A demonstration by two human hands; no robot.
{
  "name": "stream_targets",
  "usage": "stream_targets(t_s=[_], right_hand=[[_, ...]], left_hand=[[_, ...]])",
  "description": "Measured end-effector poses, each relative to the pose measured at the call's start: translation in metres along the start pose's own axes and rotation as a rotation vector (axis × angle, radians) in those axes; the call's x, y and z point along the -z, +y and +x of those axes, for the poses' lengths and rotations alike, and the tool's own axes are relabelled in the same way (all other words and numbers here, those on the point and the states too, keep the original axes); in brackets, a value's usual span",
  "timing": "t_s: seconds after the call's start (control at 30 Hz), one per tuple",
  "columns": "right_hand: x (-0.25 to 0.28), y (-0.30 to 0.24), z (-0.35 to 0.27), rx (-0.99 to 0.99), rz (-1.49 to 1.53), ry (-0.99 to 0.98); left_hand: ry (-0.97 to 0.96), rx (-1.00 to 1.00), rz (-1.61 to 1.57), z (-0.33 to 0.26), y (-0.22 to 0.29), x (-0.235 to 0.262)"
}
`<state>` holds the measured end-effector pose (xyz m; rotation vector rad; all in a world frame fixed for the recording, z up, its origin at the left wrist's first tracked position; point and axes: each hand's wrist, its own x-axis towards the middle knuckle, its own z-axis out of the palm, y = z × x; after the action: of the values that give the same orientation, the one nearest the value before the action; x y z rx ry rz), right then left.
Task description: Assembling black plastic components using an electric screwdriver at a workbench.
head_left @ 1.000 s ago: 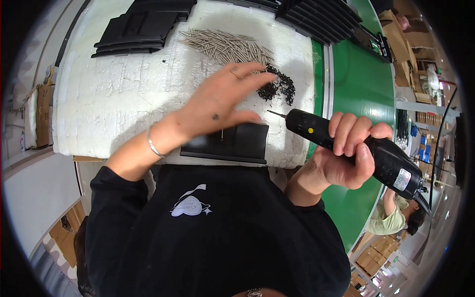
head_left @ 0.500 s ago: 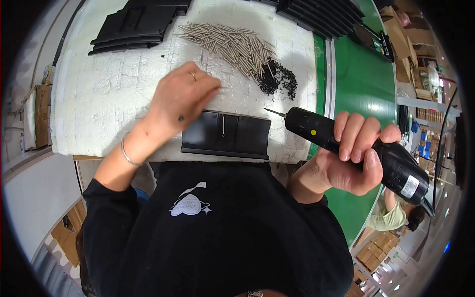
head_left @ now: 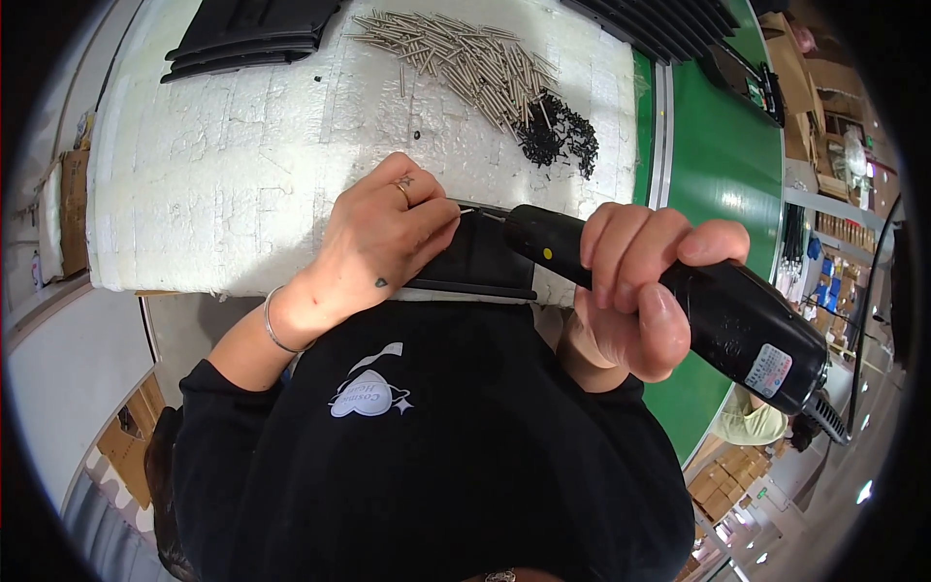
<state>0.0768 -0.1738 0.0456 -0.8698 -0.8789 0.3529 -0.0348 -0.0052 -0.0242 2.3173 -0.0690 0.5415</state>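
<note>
My right hand (head_left: 645, 281) is wrapped round a black electric screwdriver (head_left: 747, 325) with a yellow dot on its side. The bit points left and ends close to the fingertips of my left hand (head_left: 393, 228). Those fingers are pinched together, and the bright end of a thin metal pin (head_left: 467, 210) shows between them and the bit. Whether bit and pin touch is too small to tell. Beneath both hands, a black plastic panel (head_left: 485, 262) lies at the near edge of the white foam-topped table; my left hand and the screwdriver hide parts of it.
Farther back lies a heap of metal pins (head_left: 465, 63), beside a pile of small black screws (head_left: 572, 136). Black panels (head_left: 247, 34) are stacked at the far left, more (head_left: 659, 24) at the far right. A green surface (head_left: 713, 175) runs along the right; a person's light sleeve (head_left: 752, 422) shows beyond.
The screwdriver has moved left, bringing its bit to my left fingers. My left hand has shifted right and nearer, over the panel, and a pin end now shows at its fingertips.
</note>
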Motion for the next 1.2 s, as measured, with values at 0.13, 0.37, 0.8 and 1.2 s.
stream_targets(t_s=[0.13, 0.37, 0.8, 1.2], right_hand=[[0.000, 0.003, -0.001, -0.015, -0.018, 0.021], [0.001, 0.009, 0.001, -0.009, -0.036, -0.018], [-0.009, 0.009, 0.007, -0.053, -0.159, -0.194], [-0.021, 0.012, 0.021, -0.148, -0.266, -0.234]], left_hand=[[-0.007, 0.043, -0.035, -0.001, 0.000, -0.002], [0.014, 0.061, -0.065, -0.001, -0.002, -0.004], [0.032, 0.053, -0.065, -0.003, -0.006, -0.009], [0.000, 0.042, -0.077, -0.002, -0.009, -0.010]])
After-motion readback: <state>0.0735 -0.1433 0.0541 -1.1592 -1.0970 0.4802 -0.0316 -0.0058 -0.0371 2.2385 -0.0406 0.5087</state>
